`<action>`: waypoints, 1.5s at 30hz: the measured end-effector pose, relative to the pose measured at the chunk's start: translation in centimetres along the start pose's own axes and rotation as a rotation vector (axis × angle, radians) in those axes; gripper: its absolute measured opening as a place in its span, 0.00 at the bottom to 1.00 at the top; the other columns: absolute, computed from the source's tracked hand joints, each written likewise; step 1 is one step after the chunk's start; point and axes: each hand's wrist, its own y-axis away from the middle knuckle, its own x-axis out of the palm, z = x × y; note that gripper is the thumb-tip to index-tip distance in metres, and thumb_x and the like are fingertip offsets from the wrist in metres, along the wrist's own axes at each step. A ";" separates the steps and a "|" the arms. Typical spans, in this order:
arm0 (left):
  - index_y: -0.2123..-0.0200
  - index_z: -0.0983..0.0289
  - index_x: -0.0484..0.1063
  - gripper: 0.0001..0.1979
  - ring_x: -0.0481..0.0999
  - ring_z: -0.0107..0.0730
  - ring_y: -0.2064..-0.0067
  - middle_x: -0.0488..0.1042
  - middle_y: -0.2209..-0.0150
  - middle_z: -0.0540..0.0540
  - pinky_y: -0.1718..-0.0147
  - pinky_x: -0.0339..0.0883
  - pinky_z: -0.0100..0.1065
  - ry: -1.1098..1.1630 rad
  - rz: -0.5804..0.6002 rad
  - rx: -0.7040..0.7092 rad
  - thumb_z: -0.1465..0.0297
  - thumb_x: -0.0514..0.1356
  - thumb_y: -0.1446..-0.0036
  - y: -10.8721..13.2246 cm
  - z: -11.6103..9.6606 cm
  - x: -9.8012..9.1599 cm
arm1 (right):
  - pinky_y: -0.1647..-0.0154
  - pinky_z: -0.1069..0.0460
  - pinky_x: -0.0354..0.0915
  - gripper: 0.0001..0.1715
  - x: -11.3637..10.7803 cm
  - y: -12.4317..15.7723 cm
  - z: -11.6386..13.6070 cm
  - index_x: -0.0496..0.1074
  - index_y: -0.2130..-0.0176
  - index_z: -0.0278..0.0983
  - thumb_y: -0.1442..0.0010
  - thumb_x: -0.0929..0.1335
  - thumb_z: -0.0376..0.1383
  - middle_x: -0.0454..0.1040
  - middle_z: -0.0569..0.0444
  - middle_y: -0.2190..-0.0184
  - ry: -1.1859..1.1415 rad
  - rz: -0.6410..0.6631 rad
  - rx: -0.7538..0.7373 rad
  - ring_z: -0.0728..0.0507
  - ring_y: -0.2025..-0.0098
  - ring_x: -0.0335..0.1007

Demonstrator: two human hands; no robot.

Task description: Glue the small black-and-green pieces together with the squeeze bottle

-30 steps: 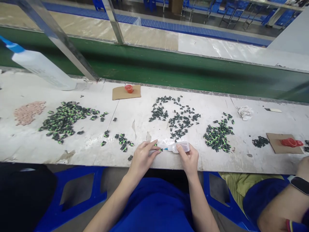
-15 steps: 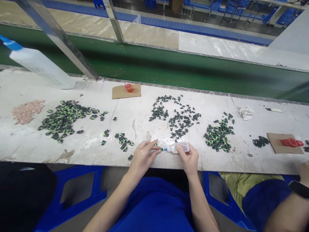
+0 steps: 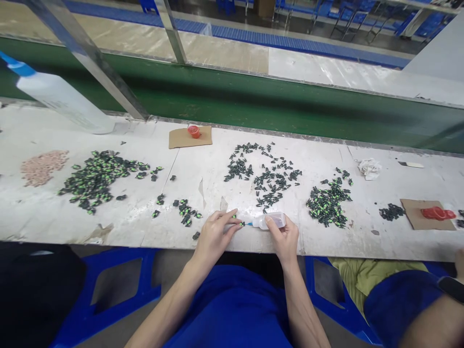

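Observation:
My left hand [image 3: 214,234] pinches a small black-and-green piece [image 3: 242,224] between its fingertips, near the table's front edge. In my right hand [image 3: 286,241] is a small clear squeeze bottle [image 3: 270,221], lying nearly level with its blue tip pointing left, close to the piece. Behind the hands spreads a loose pile of small black parts [image 3: 270,186]. Black-and-green pieces form a large pile [image 3: 96,179] on the left, a small group [image 3: 185,211] beside my left hand and another pile [image 3: 329,203] on the right.
A large white bottle [image 3: 65,101] with a blue cap stands at the back left, near pink parts [image 3: 44,167]. Red containers sit on cardboard [image 3: 177,138] at the back and cardboard [image 3: 415,220] on the right. A person's arm [image 3: 431,314] is at the lower right.
The squeeze bottle's tip has drawn very slightly right from the piece. At the right edge, the other person's arm has shifted a little. My left hand has hardly moved.

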 end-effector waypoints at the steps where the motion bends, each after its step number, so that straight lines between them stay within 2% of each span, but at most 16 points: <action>1: 0.51 0.62 0.73 0.17 0.78 0.39 0.60 0.82 0.67 0.53 0.59 0.75 0.40 -0.001 -0.002 0.002 0.73 0.64 0.45 0.0 0.1 0.0 | 0.75 0.54 0.62 0.16 -0.1 0.0 -0.1 0.73 0.75 0.35 0.49 0.71 0.45 0.71 0.56 0.80 -0.011 -0.007 -0.003 0.47 0.76 0.64; 4: 0.50 0.61 0.73 0.17 0.77 0.39 0.60 0.81 0.67 0.53 0.60 0.75 0.40 -0.002 -0.001 0.006 0.73 0.64 0.45 0.0 0.2 0.1 | 0.76 0.53 0.62 0.16 -0.5 -0.1 -0.7 0.72 0.75 0.35 0.49 0.71 0.46 0.71 0.57 0.80 -0.110 -0.060 -0.024 0.47 0.77 0.65; 8: 0.51 0.61 0.74 0.15 0.73 0.41 0.60 0.79 0.66 0.54 0.61 0.73 0.41 -0.039 0.006 0.062 0.72 0.62 0.43 -0.1 0.2 0.1 | 0.72 0.52 0.67 0.15 -1.2 -0.1 -1.4 0.72 0.67 0.36 0.49 0.72 0.45 0.76 0.55 0.74 -0.236 -0.094 -0.083 0.45 0.72 0.72; 11: 0.61 0.59 0.78 0.07 0.71 0.42 0.57 0.77 0.63 0.56 0.59 0.72 0.42 -0.088 -0.016 0.116 0.69 0.61 0.42 -0.3 0.1 0.1 | 0.62 0.48 0.71 0.17 -0.7 0.3 -1.2 0.66 0.65 0.39 0.51 0.74 0.40 0.79 0.51 0.68 -0.218 0.005 -0.160 0.41 0.64 0.77; 13: 0.66 0.59 0.79 0.08 0.71 0.43 0.56 0.77 0.62 0.57 0.58 0.71 0.42 -0.080 -0.029 0.139 0.68 0.59 0.40 -0.5 0.3 -0.1 | 0.54 0.45 0.71 0.19 0.2 0.6 -0.9 0.62 0.65 0.40 0.51 0.75 0.38 0.80 0.47 0.60 -0.185 0.096 -0.212 0.39 0.55 0.78; 15: 0.67 0.59 0.78 0.10 0.72 0.42 0.58 0.78 0.63 0.56 0.59 0.71 0.41 -0.047 -0.050 0.125 0.67 0.57 0.39 -0.5 0.7 -0.9 | 0.50 0.43 0.70 0.20 1.2 0.9 -0.6 0.61 0.64 0.41 0.50 0.74 0.38 0.80 0.44 0.56 -0.107 0.191 -0.239 0.38 0.50 0.76; 18: 0.66 0.60 0.78 0.11 0.74 0.40 0.61 0.79 0.66 0.55 0.60 0.72 0.39 -0.021 -0.154 -0.025 0.63 0.57 0.40 -0.4 1.5 -2.8 | 0.51 0.43 0.72 0.20 2.1 1.1 -0.6 0.61 0.63 0.41 0.49 0.74 0.39 0.80 0.44 0.55 0.037 0.258 -0.258 0.38 0.51 0.77; 20: 0.65 0.60 0.78 0.12 0.74 0.37 0.66 0.80 0.65 0.55 0.64 0.72 0.37 -0.009 -0.219 -0.175 0.60 0.59 0.43 -0.2 1.8 -4.1 | 0.53 0.44 0.73 0.22 1.7 1.2 -0.7 0.64 0.59 0.40 0.49 0.75 0.41 0.79 0.44 0.54 0.126 0.259 -0.305 0.38 0.52 0.77; 23: 0.66 0.59 0.79 0.14 0.70 0.32 0.73 0.80 0.63 0.55 0.72 0.70 0.34 0.037 -0.251 -0.337 0.56 0.61 0.48 0.0 1.6 -5.1 | 0.50 0.42 0.71 0.29 -0.7 0.7 -0.5 0.67 0.50 0.40 0.49 0.76 0.42 0.75 0.44 0.49 0.309 0.293 -0.473 0.38 0.48 0.72; 25: 0.67 0.59 0.79 0.16 0.69 0.32 0.74 0.80 0.64 0.55 0.73 0.69 0.34 0.079 -0.252 -0.395 0.54 0.62 0.51 0.0 1.0 -5.1 | 0.46 0.39 0.68 0.24 -2.7 -0.3 0.0 0.69 0.47 0.43 0.43 0.73 0.39 0.71 0.46 0.45 0.457 0.306 -0.600 0.37 0.43 0.65; 27: 0.68 0.60 0.79 0.17 0.70 0.34 0.73 0.80 0.65 0.56 0.71 0.69 0.35 0.119 -0.254 -0.422 0.54 0.62 0.53 0.0 0.4 -4.9 | 0.48 0.38 0.68 0.15 -4.4 -1.9 0.4 0.74 0.51 0.44 0.37 0.67 0.33 0.73 0.47 0.48 0.591 0.242 -0.670 0.37 0.45 0.63; 29: 0.69 0.60 0.79 0.17 0.71 0.35 0.71 0.81 0.66 0.56 0.68 0.70 0.37 0.152 -0.258 -0.432 0.53 0.63 0.54 -0.1 -0.1 -4.8 | 0.52 0.38 0.70 0.14 -5.2 -3.7 0.8 0.77 0.55 0.43 0.36 0.65 0.30 0.76 0.47 0.55 0.711 0.211 -0.696 0.36 0.51 0.64; 34: 0.69 0.59 0.79 0.17 0.74 0.37 0.68 0.81 0.65 0.56 0.65 0.71 0.38 0.190 -0.221 -0.433 0.53 0.63 0.54 0.5 -0.3 -4.8 | 0.57 0.44 0.70 0.15 -4.2 -6.8 1.6 0.80 0.59 0.43 0.38 0.66 0.27 0.78 0.50 0.61 0.921 0.333 -0.718 0.38 0.55 0.64; 37: 0.69 0.59 0.79 0.16 0.72 0.36 0.70 0.80 0.65 0.55 0.65 0.70 0.38 0.184 -0.202 -0.403 0.52 0.63 0.53 1.0 0.1 -4.5 | 0.58 0.47 0.69 0.12 -3.6 -6.7 2.0 0.79 0.61 0.41 0.39 0.68 0.28 0.77 0.50 0.62 1.059 0.362 -0.692 0.40 0.56 0.65; 41: 0.70 0.59 0.79 0.17 0.70 0.34 0.72 0.79 0.67 0.54 0.65 0.70 0.36 0.198 -0.227 -0.346 0.52 0.64 0.53 1.6 0.1 -3.8 | 0.59 0.47 0.67 0.08 -3.8 -5.5 2.1 0.78 0.62 0.39 0.39 0.69 0.28 0.75 0.48 0.65 1.206 0.319 -0.655 0.40 0.58 0.66; 45: 0.69 0.59 0.79 0.14 0.70 0.33 0.71 0.79 0.67 0.54 0.65 0.69 0.35 0.242 -0.212 -0.308 0.55 0.63 0.49 1.9 -1.2 -3.5 | 0.63 0.46 0.67 0.10 -4.8 -4.4 1.7 0.76 0.64 0.38 0.38 0.66 0.26 0.75 0.46 0.67 1.175 0.261 -0.650 0.38 0.61 0.67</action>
